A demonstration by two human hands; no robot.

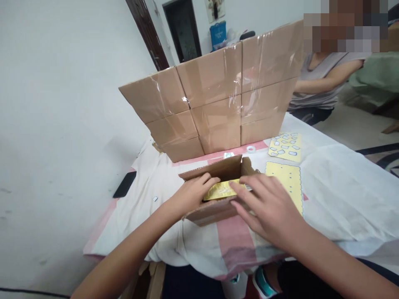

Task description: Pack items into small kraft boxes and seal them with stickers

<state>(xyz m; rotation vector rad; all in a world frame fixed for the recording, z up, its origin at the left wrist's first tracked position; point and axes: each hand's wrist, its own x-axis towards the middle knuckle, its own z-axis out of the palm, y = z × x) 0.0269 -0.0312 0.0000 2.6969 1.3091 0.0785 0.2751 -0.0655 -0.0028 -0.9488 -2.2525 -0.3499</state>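
An open cardboard box [215, 213] stands near the front edge of the cloth-covered table. Inside its mouth lies a shiny yellow packet [222, 190], whose lower part is hidden by the box wall. My left hand [196, 191] reaches over the box's left side, fingers bent onto the packet's left end. My right hand [269, 203] grips the packet's right end, its index finger on the yellow top and its thumb by the near box wall.
A tall taped cardboard panel [218, 99] stands behind the box. On the right lie two yellow sheets [282, 170] [285, 146]. A tape roll [251, 149] lies by the panel, a black phone [125, 184] at left. Another person [324, 79] sits beyond the table.
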